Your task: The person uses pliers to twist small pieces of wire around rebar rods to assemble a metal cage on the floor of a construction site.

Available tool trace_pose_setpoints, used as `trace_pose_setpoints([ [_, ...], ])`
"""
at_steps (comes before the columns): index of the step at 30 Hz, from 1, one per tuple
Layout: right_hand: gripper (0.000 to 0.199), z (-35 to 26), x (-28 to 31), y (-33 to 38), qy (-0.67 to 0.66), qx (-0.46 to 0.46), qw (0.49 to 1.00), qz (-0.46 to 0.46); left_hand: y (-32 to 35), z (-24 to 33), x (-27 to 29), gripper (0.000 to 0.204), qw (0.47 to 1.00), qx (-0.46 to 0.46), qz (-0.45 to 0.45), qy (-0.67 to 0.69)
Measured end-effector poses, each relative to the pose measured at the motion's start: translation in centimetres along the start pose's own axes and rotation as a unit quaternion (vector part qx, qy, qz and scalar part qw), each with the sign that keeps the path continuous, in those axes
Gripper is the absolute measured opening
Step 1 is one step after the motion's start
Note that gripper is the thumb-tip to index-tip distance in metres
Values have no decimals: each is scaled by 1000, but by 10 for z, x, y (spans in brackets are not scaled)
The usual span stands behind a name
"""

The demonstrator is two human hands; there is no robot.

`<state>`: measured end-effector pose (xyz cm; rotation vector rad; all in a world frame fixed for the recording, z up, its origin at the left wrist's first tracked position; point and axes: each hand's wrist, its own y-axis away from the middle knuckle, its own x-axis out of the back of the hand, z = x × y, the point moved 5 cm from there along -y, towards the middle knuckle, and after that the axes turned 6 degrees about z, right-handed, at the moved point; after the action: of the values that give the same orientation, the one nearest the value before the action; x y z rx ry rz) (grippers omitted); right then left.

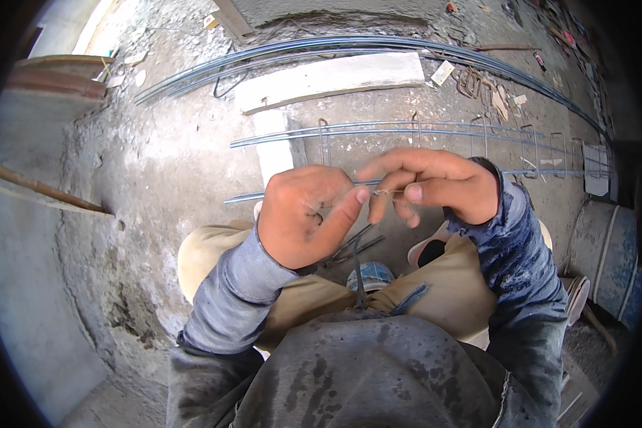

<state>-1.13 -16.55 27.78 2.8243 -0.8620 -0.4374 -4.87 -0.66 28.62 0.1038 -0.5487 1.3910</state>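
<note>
Thin grey tie wire pinched between both my hands, above a rebar cage on the concrete floor.

Grey and kinked, the short thin steel tie wire (381,191) spans the small gap between my two hands, held just over the nearest long bar of the blue-grey steel rebar cage with its rectangular stirrups (478,135). My left hand (303,214) is curled into a loose fist, thumb stretched out to the wire's left end; I cannot tell whether a finger backs it. My right hand (435,187) pinches the wire's right end between thumb and bent fingers, index finger pointing left above it. Both forearms rise from the lower edge, wrists bent inward, over my tan-trousered knees. Dark metal pliers (353,246) lie below the left hand.
</note>
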Motion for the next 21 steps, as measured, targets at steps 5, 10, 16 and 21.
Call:
trace_pose_setpoints([
  [5,29,7,-1,-2,105,14,991,-80,0,14,-6,12,985,-153,-11,-82],
  [10,21,10,-4,-4,120,-36,991,-55,-1,13,-5,17,993,-109,-6,-37],
  [16,12,-4,-3,-4,293,47,954,47,2,7,-3,27,999,43,-16,14],
  [21,12,-4,-9,-6,483,289,804,195,5,-8,-9,28,986,148,2,77],
])
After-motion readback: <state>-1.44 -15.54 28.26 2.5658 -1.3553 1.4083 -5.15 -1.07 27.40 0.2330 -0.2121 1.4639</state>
